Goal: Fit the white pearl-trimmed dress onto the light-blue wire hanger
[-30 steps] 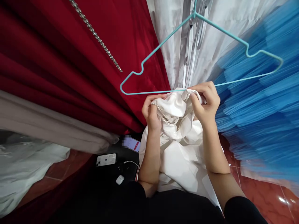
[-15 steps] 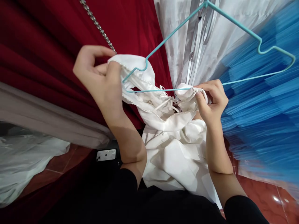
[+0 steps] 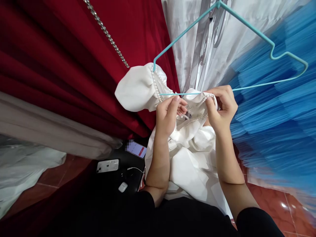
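One white dress (image 3: 190, 164), right hand (image 3: 223, 105) pinching beaded edge (image 3: 209, 95), left hand (image 3: 166, 119) loosely curled, empty

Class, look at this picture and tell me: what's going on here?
A person is handling a white dress with beaded edging at a turquoise hanger. The right hand pinches the beaded edging near the hanger's bottom bar; the left hand is at the neckline, its grip unclear. One puffy sleeve covers the hanger's end at picture left; the other end is bare.

Glossy red tiled floor (image 3: 274, 198), bright reflections (image 3: 284, 205)
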### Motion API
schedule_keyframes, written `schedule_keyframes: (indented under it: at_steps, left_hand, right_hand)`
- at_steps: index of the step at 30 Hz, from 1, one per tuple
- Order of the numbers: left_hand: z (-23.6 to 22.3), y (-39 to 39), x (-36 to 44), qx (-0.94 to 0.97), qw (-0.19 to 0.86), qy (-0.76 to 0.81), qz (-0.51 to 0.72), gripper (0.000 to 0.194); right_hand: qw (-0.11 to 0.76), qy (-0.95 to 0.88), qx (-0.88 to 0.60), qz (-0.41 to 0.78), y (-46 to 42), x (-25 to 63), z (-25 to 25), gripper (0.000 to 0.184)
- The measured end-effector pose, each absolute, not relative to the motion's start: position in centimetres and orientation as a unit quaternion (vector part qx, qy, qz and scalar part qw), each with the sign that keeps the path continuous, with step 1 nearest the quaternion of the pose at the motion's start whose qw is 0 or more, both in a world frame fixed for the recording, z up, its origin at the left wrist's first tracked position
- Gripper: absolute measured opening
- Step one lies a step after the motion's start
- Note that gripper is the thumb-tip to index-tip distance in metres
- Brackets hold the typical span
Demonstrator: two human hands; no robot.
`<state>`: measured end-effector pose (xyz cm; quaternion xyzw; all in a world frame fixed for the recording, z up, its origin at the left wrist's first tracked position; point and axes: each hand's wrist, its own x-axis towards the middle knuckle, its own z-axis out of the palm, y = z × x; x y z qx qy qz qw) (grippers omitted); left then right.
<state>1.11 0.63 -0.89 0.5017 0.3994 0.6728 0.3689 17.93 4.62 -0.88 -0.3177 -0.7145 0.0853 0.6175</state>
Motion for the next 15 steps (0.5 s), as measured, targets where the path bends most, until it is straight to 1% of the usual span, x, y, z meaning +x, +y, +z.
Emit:
schedule_keyframes:
  at_steps: [2,4,6,8,11,13,15]
  left_hand:
    - [-1.6,1.4,1.7,0.444,0.397,0.4,0.697,0.028]
    - [-1.6,2.1,2.3,0.395,0.439,0.33,0.736,0.024]
    - [-1.2,2.5,2.6,0.369,0.492,0.239,0.751,0.019]
    - [-0.8,2.5,2.6,0.353,0.525,0.185,0.752,0.02]
    - [-0.4,2.1,1.9,0.357,0.531,0.174,0.749,0.024]
    - [-0.2,1.8,1.0,0.369,0.525,0.184,0.745,0.026]
    - [0.1,1.6,0.0,0.379,0.517,0.201,0.74,0.027]
  right_hand:
    - [0.617,-0.714,-0.317,0.087,4.4,17.8,-0.7,0.012]
    - [0.617,-0.715,-0.318,0.088,4.2,17.6,-0.7,0.015]
    - [0.613,-0.721,-0.315,0.08,3.9,17.4,-1.0,0.019]
    - [0.616,-0.721,-0.314,0.045,3.7,17.4,-1.7,0.023]
    - [0.662,-0.665,-0.341,-0.057,3.8,18.5,-2.9,0.023]
    - [0.714,-0.583,-0.371,-0.115,4.4,20.3,-3.2,0.02]
    - [0.759,-0.493,-0.399,-0.147,5.6,22.7,-2.6,0.016]
